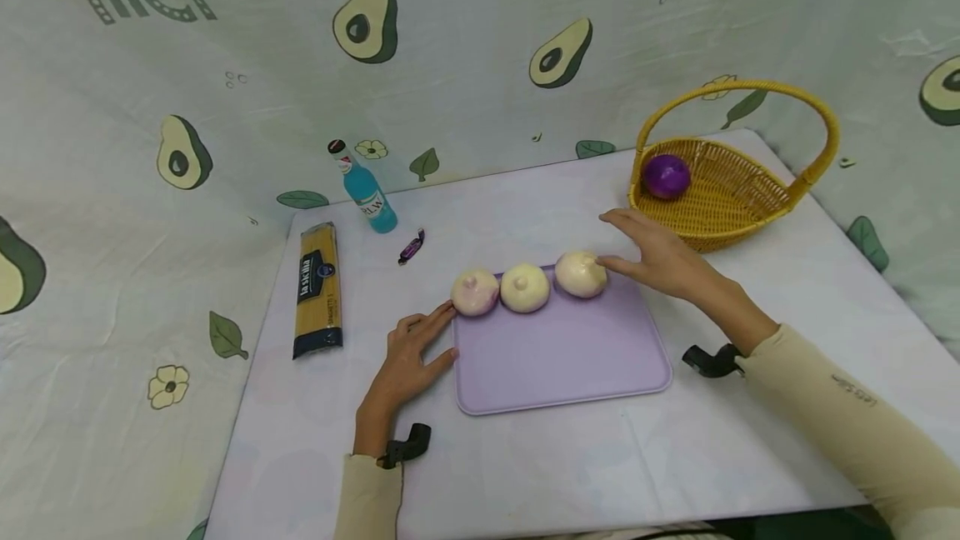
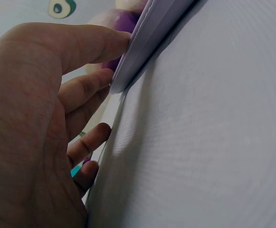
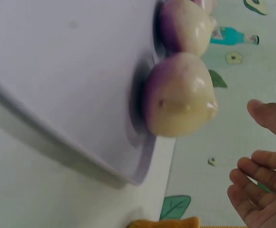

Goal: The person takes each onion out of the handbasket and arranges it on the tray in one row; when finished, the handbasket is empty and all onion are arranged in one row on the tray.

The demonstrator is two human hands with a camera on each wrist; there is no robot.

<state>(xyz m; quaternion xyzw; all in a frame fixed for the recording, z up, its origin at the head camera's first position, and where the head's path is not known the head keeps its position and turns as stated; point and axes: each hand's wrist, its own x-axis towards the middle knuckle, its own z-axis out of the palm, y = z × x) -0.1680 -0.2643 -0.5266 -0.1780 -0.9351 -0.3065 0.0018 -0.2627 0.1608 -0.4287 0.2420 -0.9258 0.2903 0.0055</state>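
Three round white-and-purple bulbs, like onions or turnips, sit in a row along the far edge of a lilac tray (image 1: 555,357): a left bulb (image 1: 476,292), a middle bulb (image 1: 525,287) and a right bulb (image 1: 581,274). My left hand (image 1: 408,361) is at the tray's left side, fingers loosely extended. Its thumb and index fingertip touch the tray edge near the left bulb, as the left wrist view shows. Beside the right bulb, my right hand (image 1: 660,255) hovers with thumb and fingers spread; a gap separates it from the bulb in the right wrist view (image 3: 266,175).
A yellow wicker basket (image 1: 738,227) with a tall handle stands at the back right, holding a shiny purple ball-like thing (image 1: 666,177). To the left are a spaghetti pack (image 1: 318,290), a blue bottle (image 1: 367,194) and a purple wrapped candy (image 1: 412,247). An avocado-print cloth hangs behind.
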